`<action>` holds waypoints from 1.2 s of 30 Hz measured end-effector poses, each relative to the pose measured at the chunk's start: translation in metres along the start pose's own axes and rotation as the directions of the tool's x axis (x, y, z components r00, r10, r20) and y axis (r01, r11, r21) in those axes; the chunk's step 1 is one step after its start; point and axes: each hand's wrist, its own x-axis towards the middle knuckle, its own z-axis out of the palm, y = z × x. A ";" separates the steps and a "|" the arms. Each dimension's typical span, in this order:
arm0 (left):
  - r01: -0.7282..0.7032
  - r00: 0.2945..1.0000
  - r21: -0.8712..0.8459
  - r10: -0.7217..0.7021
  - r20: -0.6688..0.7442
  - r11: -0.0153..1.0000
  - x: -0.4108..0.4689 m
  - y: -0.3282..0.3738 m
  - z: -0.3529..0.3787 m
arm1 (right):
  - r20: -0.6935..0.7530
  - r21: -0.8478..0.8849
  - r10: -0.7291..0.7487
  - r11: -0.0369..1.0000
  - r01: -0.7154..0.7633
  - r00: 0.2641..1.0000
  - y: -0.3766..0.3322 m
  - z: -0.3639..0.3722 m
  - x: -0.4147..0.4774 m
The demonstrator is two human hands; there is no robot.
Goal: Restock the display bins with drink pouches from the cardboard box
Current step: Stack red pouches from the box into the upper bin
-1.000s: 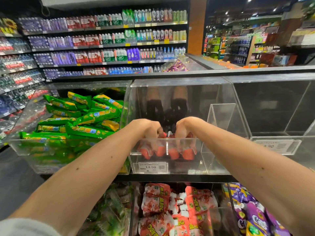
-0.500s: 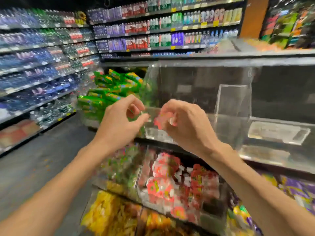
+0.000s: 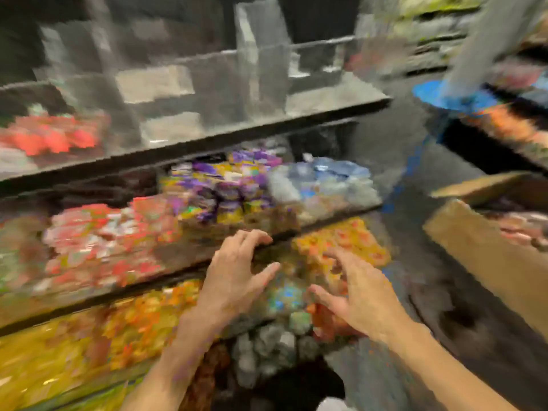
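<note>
Drink pouches (image 3: 525, 229): a pinkish-red heap inside the cardboard box (image 3: 480, 256), well to the right of the right hand (image 3: 364, 295) and a little beyond it; too blurred to tell which way any one pouch points
Cardboard box: on the dark floor, right of both hands, opening upward, one flap (image 3: 486, 186) lifted on its far side; the near wall's long axis runs from up-left to down-right in the view
Left hand (image 3: 234, 280): back toward the camera, forearm rising from the bottom edge, fingers spread and gently curved, thumb pointing toward the right hand; released, holding nothing
Right hand: beside the left hand with a gap between them, back up, fingers spread and bent at the tips, thumb stretched toward the left hand; released, nothing in it
Both hands: in front of the lower shelves; whether they touch a packet cannot be told through the blur
Clear bins (image 3: 184, 84): above and beyond the hands on a black shelf (image 3: 207, 140); red pouches (image 3: 50, 137) lie far up-left of the left hand
Packets near the hands: red-and-white packets (image 3: 98, 232) left of the left hand, purple-and-yellow packets (image 3: 225, 188) beyond its fingertips, pale blue packets (image 3: 326, 182) beyond the right hand, orange packets (image 3: 350, 238) by the right hand's fingers
Sharpness: whole view smeared, labels unreadable
</note>
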 end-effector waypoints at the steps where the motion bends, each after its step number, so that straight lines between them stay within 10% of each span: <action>1: -0.026 0.999 -0.042 0.028 0.045 0.999 0.007 0.021 0.027 | -0.009 -0.038 0.112 0.993 -0.112 0.994 0.029 -0.016 -0.024; 11: -0.207 0.828 -0.329 0.344 0.444 0.921 0.095 0.300 0.275 | -0.105 -0.013 0.806 0.585 -0.811 0.583 0.292 -0.171 -0.172; 22: -0.079 0.671 -0.271 0.252 0.697 0.959 0.198 0.491 0.521 | -0.045 0.243 0.916 0.398 -0.885 0.399 0.557 -0.234 -0.171; 36: -0.362 0.479 0.124 0.070 0.875 0.924 0.331 0.465 0.681 | 0.413 0.249 0.881 0.135 -0.959 0.231 0.718 -0.157 -0.091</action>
